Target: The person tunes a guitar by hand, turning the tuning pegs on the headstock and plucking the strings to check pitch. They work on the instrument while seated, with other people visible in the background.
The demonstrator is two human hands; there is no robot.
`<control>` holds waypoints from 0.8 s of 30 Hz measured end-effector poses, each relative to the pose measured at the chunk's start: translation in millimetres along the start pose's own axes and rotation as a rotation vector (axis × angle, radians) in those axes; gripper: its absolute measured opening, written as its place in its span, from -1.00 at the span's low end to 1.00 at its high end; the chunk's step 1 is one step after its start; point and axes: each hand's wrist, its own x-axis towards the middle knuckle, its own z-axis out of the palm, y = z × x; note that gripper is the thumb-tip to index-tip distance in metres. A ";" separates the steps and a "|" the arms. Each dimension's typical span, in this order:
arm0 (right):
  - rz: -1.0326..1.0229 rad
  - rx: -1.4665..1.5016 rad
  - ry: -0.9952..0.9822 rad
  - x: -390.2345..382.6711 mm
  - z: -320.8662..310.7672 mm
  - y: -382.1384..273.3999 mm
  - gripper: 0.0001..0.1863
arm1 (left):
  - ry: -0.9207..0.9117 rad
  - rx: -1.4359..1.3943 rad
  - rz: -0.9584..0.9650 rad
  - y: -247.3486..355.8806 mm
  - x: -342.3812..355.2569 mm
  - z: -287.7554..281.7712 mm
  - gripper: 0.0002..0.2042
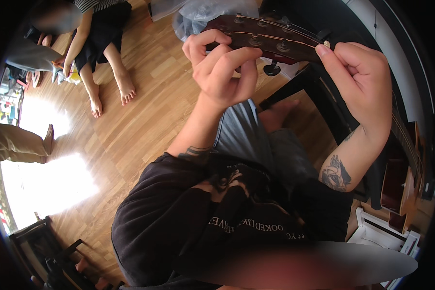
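Observation:
A dark guitar headstock [299,34] crosses the top centre, with metal posts and strings along it and a black tuning key [271,69] below. My left hand [222,72] is closed at the headstock's left end, its fingers curled against it; what they hold, if anything, I cannot make out. My right hand [357,79] is closed at the headstock's right end, thumb and forefinger pinched on a string [309,41] beside a small pale piece, perhaps the nut. The neck runs down the right side behind my right arm.
Clear plastic [191,19] lies behind the headstock. A seated, barefoot person [111,43] is at upper left; another person's trousered leg [19,142] is at left. Dark furniture [29,241] stands at lower left. Guitar bodies [394,191] and white furniture [372,224] are at right.

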 end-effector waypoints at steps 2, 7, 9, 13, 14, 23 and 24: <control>-0.012 -0.005 0.006 -0.8 0.2 1.5 -0.63 | -0.065 -0.076 0.043 -9.6 0.9 -15.2 -0.71; -0.001 -0.011 0.005 -1.0 -3.2 1.0 -0.63 | 0.026 -0.122 0.109 -13.0 -1.1 -11.7 -0.73; 0.004 -0.008 0.003 -1.1 -2.7 1.0 -0.63 | 0.058 -0.062 0.043 -0.7 1.0 -4.5 -0.72; 0.017 0.015 0.000 -0.3 0.2 0.8 -0.64 | 0.165 -0.123 -0.047 6.6 0.7 10.8 -0.62; 0.011 0.009 0.001 -0.4 0.2 0.7 -0.64 | 0.155 -0.190 0.003 2.0 0.6 6.5 -0.62; -0.006 0.015 0.012 -2.0 1.5 -1.4 -0.50 | 0.080 -0.298 0.090 -13.5 -0.7 -2.8 -0.53; 0.002 0.012 0.010 -2.0 1.8 -2.0 -0.50 | 0.101 -0.235 0.068 -10.9 -1.2 0.7 -0.55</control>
